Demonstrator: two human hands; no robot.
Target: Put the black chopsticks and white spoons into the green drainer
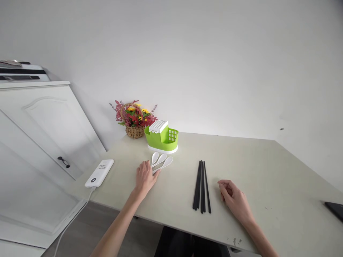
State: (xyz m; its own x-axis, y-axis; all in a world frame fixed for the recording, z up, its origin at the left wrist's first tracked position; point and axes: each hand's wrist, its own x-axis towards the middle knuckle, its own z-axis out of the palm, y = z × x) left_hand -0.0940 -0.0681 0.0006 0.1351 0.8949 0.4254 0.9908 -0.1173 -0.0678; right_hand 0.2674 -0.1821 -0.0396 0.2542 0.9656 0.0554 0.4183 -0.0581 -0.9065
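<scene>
My left hand is closed over the handles of three white spoons, whose bowls fan out past my fingertips. The handles are mostly hidden under the fingers. Just behind the spoons stands a green utensil holder with a white slotted top and a white base. Several black chopsticks lie side by side on the table, between my two hands. To their right, my right hand rests at the table with loosely curled fingers, apart from the chopsticks and with nothing visible in it.
A wicker basket of artificial flowers stands at the wall. On the table's left side lies a white power bank with a cable hanging over the edge. A white cabinet adjoins on the left. A dark device sits far right.
</scene>
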